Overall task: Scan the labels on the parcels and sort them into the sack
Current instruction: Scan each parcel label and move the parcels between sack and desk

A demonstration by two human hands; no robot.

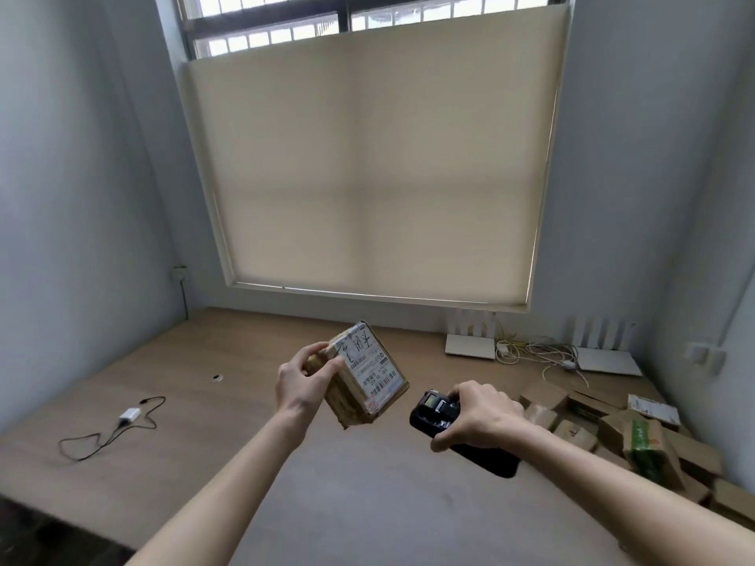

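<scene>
— What is the left hand (300, 379) doing?

— It grips a small cardboard parcel (363, 377) held up above the table (245, 422), thumb on the near face and fingers curled round the far left edge. The parcel is tilted, its white shipping label (374, 371) turned up and toward the camera, with barcodes and some handwriting on it.

— And the right hand?

— The right hand (480, 412) is wrapped round a black handheld scanner (439, 414), fingers over the top and thumb underneath. The scanner's head, with a small pale window, points up and left toward the parcel; the two are near each other but apart.

— Where are the other parcels?

— In a heap of brown cartons (613, 435) at the right side of the table, running toward the near right corner. One of them has green tape (645, 443) round it, and a flat white-labelled piece (653, 408) lies at the back of the heap.

— Can you see the sack?

— Not that I can make out — the dark patch at the bottom left corner is too dim to name.

— Anything else on the table?

— A white charger with a black cable (122, 422) on the left, a small round thing (217, 377) further back, and two white routers (470, 345) with a tangle of pale cables (539, 355) against the far wall, under a window covered by a beige roller blind (367, 165).
</scene>
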